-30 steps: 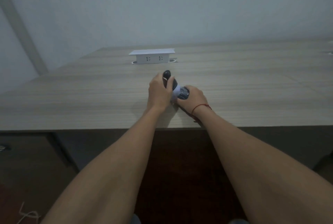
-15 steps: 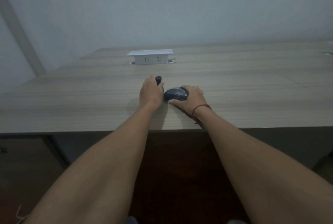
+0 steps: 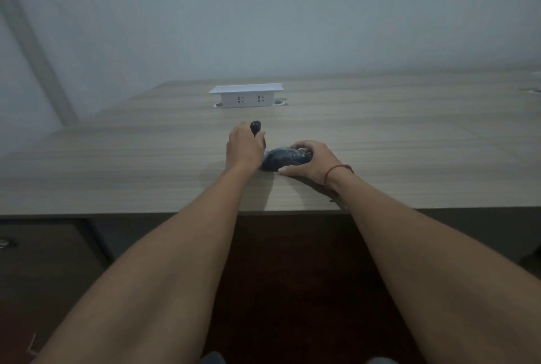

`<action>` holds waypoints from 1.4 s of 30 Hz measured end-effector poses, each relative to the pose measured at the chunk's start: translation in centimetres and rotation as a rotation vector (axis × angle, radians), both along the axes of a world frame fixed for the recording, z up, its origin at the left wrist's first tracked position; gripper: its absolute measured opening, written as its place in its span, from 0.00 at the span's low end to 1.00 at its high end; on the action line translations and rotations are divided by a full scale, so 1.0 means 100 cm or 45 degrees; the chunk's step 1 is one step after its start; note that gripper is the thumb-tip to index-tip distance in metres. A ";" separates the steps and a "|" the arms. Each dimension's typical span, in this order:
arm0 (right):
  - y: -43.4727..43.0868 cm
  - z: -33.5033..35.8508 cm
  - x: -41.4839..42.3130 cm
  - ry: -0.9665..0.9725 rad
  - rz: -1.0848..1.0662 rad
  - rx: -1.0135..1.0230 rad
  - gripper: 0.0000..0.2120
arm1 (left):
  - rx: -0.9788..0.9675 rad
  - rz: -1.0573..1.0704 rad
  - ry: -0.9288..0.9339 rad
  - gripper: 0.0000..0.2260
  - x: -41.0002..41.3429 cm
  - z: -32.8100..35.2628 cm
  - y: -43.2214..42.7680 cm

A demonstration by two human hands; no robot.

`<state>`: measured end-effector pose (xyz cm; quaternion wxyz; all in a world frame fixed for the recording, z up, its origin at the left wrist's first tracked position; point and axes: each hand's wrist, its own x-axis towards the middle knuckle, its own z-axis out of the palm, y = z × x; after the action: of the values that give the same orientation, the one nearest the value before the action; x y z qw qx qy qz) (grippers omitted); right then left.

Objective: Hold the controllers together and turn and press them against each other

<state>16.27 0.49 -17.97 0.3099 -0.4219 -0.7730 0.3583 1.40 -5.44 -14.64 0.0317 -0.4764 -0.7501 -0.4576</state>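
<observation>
My left hand (image 3: 244, 144) grips a dark rounded handle (image 3: 255, 126), right hand (image 3: 310, 160) holds the dark oval computer mouse (image 3: 285, 159) on the wood-grain table (image 3: 146, 164); loose grip risks slippage.

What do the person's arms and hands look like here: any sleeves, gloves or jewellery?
Both forearms are bare from the bottom of the frame to the wrists, with no sleeves in view. The left hand and right hand wear no gloves, and no rings can be made out. A thin red string bracelet circles the right wrist.
</observation>
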 end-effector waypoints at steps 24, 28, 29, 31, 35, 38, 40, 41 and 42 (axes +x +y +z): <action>-0.002 0.004 0.006 -0.016 0.085 -0.046 0.35 | -0.036 -0.125 0.027 0.11 -0.020 -0.011 -0.004; -0.004 0.000 0.001 -0.060 -0.069 0.021 0.36 | 0.213 -0.123 -0.112 0.09 -0.011 -0.017 -0.010; -0.004 -0.001 0.000 -0.081 -0.095 0.058 0.34 | 0.260 -0.132 -0.107 0.08 -0.007 -0.019 -0.010; -0.004 -0.002 -0.003 -0.133 -0.134 0.105 0.33 | 0.305 -0.169 -0.058 0.07 0.000 -0.020 -0.010; -0.009 0.002 -0.012 -0.284 -0.189 0.069 0.38 | 0.175 -0.171 -0.014 0.09 -0.004 -0.022 -0.003; -0.015 0.002 -0.020 -0.373 -0.292 0.110 0.50 | 0.140 -0.120 -0.024 0.09 -0.010 -0.021 -0.002; -0.016 -0.002 -0.028 -0.398 -0.380 0.170 0.53 | 0.235 -0.127 -0.100 0.10 -0.010 -0.016 -0.003; -0.016 -0.003 -0.030 -0.411 -0.407 0.197 0.53 | 0.297 -0.132 -0.148 0.11 -0.008 -0.012 -0.003; -0.016 -0.003 -0.031 -0.420 -0.414 0.214 0.52 | 0.338 -0.145 -0.182 0.11 -0.007 -0.008 -0.003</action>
<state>13.15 -1.07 -18.31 0.2673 -0.5664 -0.7621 0.1643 0.71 -5.79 -15.47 0.0147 -0.4759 -0.6552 -0.5865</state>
